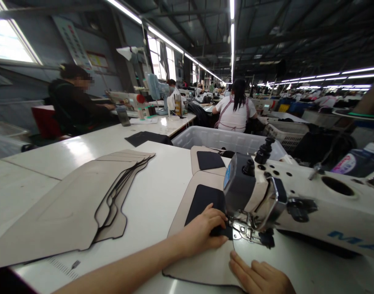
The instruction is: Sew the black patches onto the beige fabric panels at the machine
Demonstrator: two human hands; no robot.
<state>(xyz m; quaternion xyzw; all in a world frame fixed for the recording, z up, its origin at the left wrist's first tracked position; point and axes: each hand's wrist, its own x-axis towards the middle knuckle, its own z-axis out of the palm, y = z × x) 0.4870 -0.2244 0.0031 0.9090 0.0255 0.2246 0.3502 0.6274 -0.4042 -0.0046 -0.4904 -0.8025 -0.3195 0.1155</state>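
Hands first: our left hand (205, 230) lies palm down on the dark patch (203, 202) of the beige panel (202, 261), fingers stretched flat and pressed together, their tips right at the presser foot (240, 228) of the sewing machine (297, 200); it grips nothing, only presses the work down. Our right hand (260, 275) rests flat on the panel's near edge, low in the frame, fingers extended and slightly spread, likewise closed on nothing. The panel sits on the white table (162, 192) directly under the machine head, its edge bound in dark trim, and a second panel (205, 161) with the same kind of dark patch lies just beyond it, touching a grey plastic crate (223, 141). On the machine's white arm we can read only the blue letters "MA" at the right edge; the rest runs out of view. A small blue label sits on the grey face of the head, too small for us to read. To our left lies a fanned stack of beige pieces (83, 200) with dark edging, well apart from the hands. A printed ruler scale (63, 267) shows on the table's near edge, its figures illegible. Further off, a person in dark clothing (70, 102) sits at another machine, and a person in a white top (236, 110) sits with their back to us. A wall chart (72, 41) hangs at upper left, its text blurred.
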